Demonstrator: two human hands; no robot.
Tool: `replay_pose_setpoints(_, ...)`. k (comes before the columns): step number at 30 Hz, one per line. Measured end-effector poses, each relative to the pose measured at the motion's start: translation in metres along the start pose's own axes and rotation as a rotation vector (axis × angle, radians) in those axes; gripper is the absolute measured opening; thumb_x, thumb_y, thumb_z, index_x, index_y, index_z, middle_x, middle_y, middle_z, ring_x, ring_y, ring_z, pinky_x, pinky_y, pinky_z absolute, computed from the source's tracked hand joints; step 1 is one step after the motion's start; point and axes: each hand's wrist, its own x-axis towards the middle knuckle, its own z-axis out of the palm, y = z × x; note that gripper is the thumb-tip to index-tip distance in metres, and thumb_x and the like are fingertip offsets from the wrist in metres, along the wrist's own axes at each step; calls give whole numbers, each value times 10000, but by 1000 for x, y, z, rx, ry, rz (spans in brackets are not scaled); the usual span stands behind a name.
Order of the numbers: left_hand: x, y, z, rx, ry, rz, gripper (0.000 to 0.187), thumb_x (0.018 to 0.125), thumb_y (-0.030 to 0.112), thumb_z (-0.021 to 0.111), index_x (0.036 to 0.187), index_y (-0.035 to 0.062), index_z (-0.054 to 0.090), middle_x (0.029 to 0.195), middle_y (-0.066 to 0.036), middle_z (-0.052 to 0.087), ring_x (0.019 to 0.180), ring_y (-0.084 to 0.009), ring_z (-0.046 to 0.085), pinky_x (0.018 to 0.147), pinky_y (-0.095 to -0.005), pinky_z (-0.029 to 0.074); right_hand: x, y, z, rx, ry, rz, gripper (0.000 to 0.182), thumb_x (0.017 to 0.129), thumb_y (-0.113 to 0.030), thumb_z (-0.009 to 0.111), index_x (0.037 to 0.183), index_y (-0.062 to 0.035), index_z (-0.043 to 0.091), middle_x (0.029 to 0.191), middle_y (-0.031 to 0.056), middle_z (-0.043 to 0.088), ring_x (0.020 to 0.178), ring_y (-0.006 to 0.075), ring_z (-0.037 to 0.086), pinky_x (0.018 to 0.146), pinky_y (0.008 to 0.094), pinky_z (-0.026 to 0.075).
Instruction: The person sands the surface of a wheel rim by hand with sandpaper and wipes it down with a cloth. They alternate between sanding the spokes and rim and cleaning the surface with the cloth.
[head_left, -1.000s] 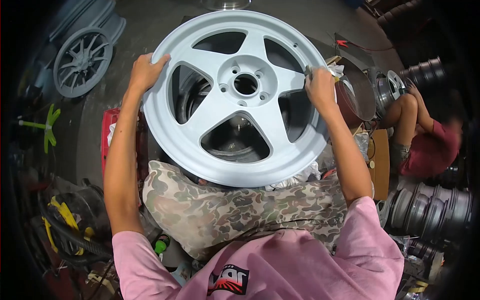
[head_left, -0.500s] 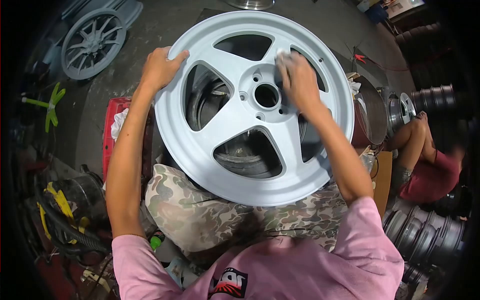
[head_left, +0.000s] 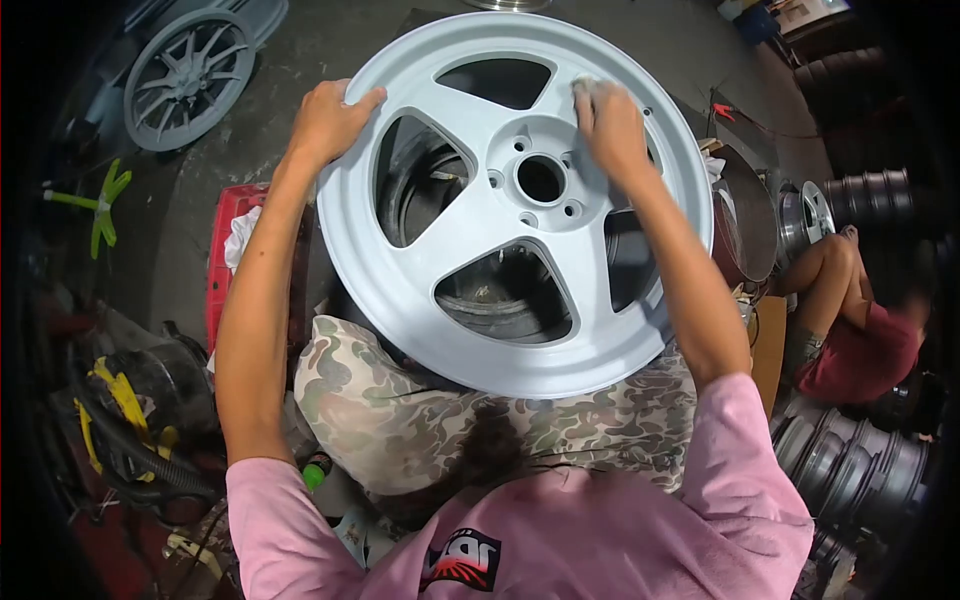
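A pale grey five-spoke wheel rim (head_left: pixel 520 370) lies face up in front of me, tilted slightly above my camouflage-covered lap. My left hand (head_left: pixel 332 122) grips its outer lip at the upper left, thumb on top and fingers over the edge. On the upper right spoke rests my right hand (head_left: pixel 615 125), fingers bent and pressed together. Something pale shows at those fingertips, too small to name. The centre bore and several bolt holes lie just left of this hand. Through the spoke openings a dark tyre or wheel (head_left: pixel 490 295) is visible underneath.
Another multi-spoke wheel (head_left: pixel 190 80) leans at the upper left. A red crate (head_left: pixel 225 255) with white cloth stands by my left arm, near a black hose (head_left: pixel 150 465). At the right, a person in a red shirt (head_left: pixel 865 355) sits among stacked wheels (head_left: pixel 850 460).
The wheel has shifted slightly up and right, my left hand moving with it. My right hand has slid outward along the upper right spoke, away from the hub.
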Motion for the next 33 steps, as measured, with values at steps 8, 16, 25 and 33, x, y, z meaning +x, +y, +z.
replay_pose_setpoints(8, 3, -5, -2, -14, 11, 40, 468, 920, 454, 709, 1115, 37, 793, 990, -223, 781, 944, -382, 757, 895, -463, 561, -39, -11, -4, 118, 242, -242, 242, 1019, -187, 610, 1079, 20, 721, 1124, 249, 685, 1005, 432, 653, 875, 531, 544)
replay_pose_setpoints(16, 4, -2, -2, 5, -1, 5, 476, 918, 459, 702, 1130, 42, 790, 1018, -233, 774, 985, -402, 745, 913, -474, 554, -28, -48, 4, 277, 185, -330, 276, 1029, -200, 583, 1087, 26, 731, 1126, 289, 677, 1034, 457, 652, 938, 511, 532)
replay_pose_setpoints(25, 5, -1, -4, -13, -9, -2, 489, 915, 459, 707, 1142, 31, 780, 1031, -241, 769, 1022, -414, 734, 929, -482, 546, -26, -52, 5, 287, 221, -380, 265, 1025, -161, 586, 1156, 20, 728, 993, 240, 659, 915, 422, 659, 836, 521, 515)
replay_pose_setpoints(33, 4, -3, 3, -39, -9, -9, 493, 906, 459, 711, 1137, 27, 776, 1059, -236, 769, 1034, -411, 733, 949, -492, 543, 41, 18, 20, -14, 59, -85, 172, 940, -89, 645, 1005, 42, 736, 964, 246, 650, 928, 444, 643, 832, 537, 524)
